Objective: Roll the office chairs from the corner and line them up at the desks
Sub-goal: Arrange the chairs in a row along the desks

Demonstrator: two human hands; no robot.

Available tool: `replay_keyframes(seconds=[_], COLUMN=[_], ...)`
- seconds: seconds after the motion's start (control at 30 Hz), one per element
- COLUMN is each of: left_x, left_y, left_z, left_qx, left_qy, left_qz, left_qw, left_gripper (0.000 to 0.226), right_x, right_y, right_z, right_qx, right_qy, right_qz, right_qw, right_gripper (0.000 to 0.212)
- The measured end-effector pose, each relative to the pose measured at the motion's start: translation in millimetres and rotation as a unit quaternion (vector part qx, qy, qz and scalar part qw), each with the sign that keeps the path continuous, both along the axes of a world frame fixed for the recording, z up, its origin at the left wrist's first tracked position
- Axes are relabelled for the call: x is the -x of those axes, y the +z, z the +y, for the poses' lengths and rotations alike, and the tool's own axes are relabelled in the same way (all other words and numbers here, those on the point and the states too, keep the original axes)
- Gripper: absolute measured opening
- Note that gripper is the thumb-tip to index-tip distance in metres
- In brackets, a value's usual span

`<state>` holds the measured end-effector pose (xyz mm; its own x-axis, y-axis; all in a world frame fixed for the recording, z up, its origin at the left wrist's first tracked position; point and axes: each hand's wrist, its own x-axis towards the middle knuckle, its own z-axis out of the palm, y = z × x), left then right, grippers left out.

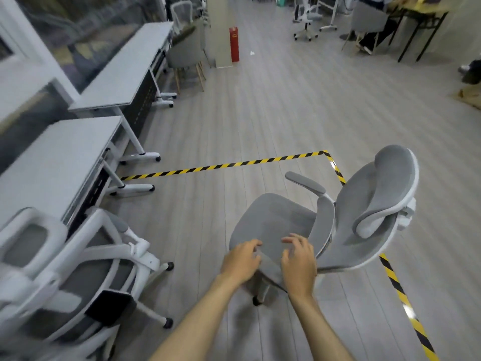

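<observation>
- Head view: left hand [243, 259] and right hand [299, 264], fingers loosely spread, hover at the near edge of a grey office chair [276, 220].
- Open plank floor [260, 113] lies ahead, crossed by striped tape [234, 164].
- Desks [125, 74] line the left wall, another chair [86, 269] beside them.

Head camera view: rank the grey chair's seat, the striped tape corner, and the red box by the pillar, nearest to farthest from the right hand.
1. Seat: directly under the right hand, fingers spread over its near edge.
2. Tape corner: on the floor beyond the chair, slightly right.
3. Red box: far down the aisle against the pillar, ahead and left.
</observation>
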<state>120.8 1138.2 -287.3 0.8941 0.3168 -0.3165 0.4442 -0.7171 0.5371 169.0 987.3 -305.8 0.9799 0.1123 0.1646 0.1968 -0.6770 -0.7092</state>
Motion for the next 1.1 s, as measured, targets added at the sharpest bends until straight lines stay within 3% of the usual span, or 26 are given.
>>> replay_keyframes(seconds=[0.27,0.63,0.77,0.93,1.1], left_x=[127.4,312.1,369.5,427.3,446.0], left_y=[25.1,40.9,31.1,10.8,-21.6], left_z=[149.5,294.3,315.1,332.9,353.4], left_qx=[-0.041,-0.036,-0.056,-0.132,-0.200], left_qy=[0.219,0.448,0.500,0.564,0.597], left_qz=[-0.041,-0.109,-0.144,-0.188,-0.205], left_qw=[0.974,0.887,0.852,0.793,0.750], left_gripper=[0.035,0.025,0.014,0.010,0.044], right_x=[46.5,162.8,192.4,211.9,207.0], right_y=[-2.0,7.8,18.7,-4.3,-15.4], right_z=[156.3,355.9,423.2,487.7,513.5], right_qx=[0.000,0.021,-0.001,0.058,0.051], right_qy=[0.204,0.450,0.492,0.535,0.544], right_qz=[0.001,0.012,-0.003,0.072,0.044], right_qw=[0.979,0.892,0.871,0.840,0.836], right_gripper=[0.022,0.021,0.037,0.082,0.083])
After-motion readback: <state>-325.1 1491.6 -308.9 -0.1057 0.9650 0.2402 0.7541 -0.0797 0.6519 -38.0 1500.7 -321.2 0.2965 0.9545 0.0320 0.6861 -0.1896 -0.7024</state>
